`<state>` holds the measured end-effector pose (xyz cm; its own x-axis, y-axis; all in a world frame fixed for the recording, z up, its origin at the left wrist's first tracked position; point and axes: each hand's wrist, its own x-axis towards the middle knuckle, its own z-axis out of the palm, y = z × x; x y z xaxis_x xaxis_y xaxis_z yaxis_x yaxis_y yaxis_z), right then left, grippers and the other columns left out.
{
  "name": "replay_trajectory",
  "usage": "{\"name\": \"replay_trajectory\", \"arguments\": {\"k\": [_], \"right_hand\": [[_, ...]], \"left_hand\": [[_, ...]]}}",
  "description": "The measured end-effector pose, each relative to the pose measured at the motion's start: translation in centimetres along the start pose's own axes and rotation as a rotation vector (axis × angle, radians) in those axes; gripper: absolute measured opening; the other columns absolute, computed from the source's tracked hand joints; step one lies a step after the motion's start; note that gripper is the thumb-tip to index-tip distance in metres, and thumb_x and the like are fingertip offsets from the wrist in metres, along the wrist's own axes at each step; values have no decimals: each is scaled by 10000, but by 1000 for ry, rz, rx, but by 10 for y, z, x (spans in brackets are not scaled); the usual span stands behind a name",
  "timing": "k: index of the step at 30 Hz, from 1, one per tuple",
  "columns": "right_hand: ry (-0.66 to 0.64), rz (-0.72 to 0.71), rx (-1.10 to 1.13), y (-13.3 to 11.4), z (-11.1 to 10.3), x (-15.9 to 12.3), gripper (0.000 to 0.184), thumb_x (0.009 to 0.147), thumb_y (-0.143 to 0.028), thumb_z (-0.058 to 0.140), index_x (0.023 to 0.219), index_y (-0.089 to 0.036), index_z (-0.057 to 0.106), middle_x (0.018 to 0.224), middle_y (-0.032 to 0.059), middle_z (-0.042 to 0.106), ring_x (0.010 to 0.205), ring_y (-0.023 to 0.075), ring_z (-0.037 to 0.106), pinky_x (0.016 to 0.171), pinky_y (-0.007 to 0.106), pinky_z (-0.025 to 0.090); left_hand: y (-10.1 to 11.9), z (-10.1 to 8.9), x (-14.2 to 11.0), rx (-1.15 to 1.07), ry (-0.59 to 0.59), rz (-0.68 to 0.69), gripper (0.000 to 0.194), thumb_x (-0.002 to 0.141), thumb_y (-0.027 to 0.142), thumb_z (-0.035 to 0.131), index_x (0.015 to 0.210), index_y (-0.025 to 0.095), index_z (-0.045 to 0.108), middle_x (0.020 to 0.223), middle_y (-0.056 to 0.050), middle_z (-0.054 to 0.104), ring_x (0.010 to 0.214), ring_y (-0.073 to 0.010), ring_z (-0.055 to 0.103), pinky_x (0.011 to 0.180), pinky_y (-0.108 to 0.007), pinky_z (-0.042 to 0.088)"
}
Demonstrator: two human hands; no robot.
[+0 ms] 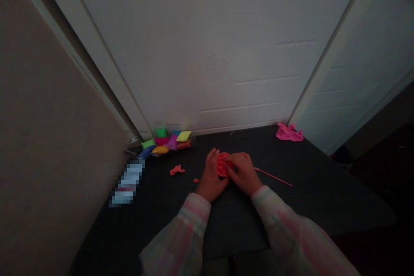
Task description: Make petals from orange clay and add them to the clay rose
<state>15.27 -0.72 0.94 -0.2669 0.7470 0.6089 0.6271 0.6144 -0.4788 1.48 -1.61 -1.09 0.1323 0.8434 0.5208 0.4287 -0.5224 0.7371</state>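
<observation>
A round, bright orange-red disc of modelling clay [222,164] with an uneven surface lies between my two hands on the dark table. My left hand [211,177] curves around its left and lower edge, with fingers and thumb steadying it. From the right, my right hand [243,171] bends over the disc, its thumb and fingertips together at the clay surface. Exactly what those fingertips pinch is partly hidden. A thin pink stick [274,177] rests just right of my right hand. Small orange clay scraps [177,170] lie to the left of my left hand.
A clear bag of colourful clay packets [168,142] sits at the back left against the white panel [213,95]. A pink clay lump [289,133] is at the back right corner. A blurred-out pale item [127,183] lies by the left wall.
</observation>
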Motion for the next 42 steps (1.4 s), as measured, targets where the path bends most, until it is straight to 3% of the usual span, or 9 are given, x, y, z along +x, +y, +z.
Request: {"name": "replay_trajectory", "arguments": {"k": [7, 24, 31, 42], "right_hand": [[12, -71, -31, 2, 4, 0, 165, 757, -171, 528, 880, -222, 626, 1001, 49, 617, 996, 215, 497, 885, 412, 332], [37, -69, -13, 7, 9, -3, 206, 743, -186, 526, 904, -227, 648, 1107, 75, 548, 1063, 239, 457, 912, 446, 342], [135, 38, 68, 7, 1, 0, 209, 781, -214, 484, 940, -211, 619, 1078, 91, 536, 1046, 221, 468, 907, 422, 375], [245, 190, 138, 13, 0, 2, 155, 776, -253, 489, 825, -212, 630, 994, 86, 553, 985, 226, 497, 859, 426, 398]], "left_hand": [[-5, 1, 1, 93, -49, 89, 776, 641, 76, 577, 1300, 189, 184, 1357, -167, 267, 1280, -281, 257, 1030, -499, 249], [-5, 2, 0, 177, -54, 163, 831, 663, 107, 579, 1323, 211, 84, 1346, -171, 238, 1273, -284, 257, 1015, -484, 288], [-3, 1, 2, 189, -72, 128, 809, 686, 154, 584, 1321, 217, 87, 1345, -160, 241, 1279, -276, 249, 1028, -471, 272], [0, -6, 1, 235, -151, -60, 805, 688, 225, 604, 1339, 211, 131, 1365, -157, 229, 1274, -278, 273, 1021, -458, 285]]}}
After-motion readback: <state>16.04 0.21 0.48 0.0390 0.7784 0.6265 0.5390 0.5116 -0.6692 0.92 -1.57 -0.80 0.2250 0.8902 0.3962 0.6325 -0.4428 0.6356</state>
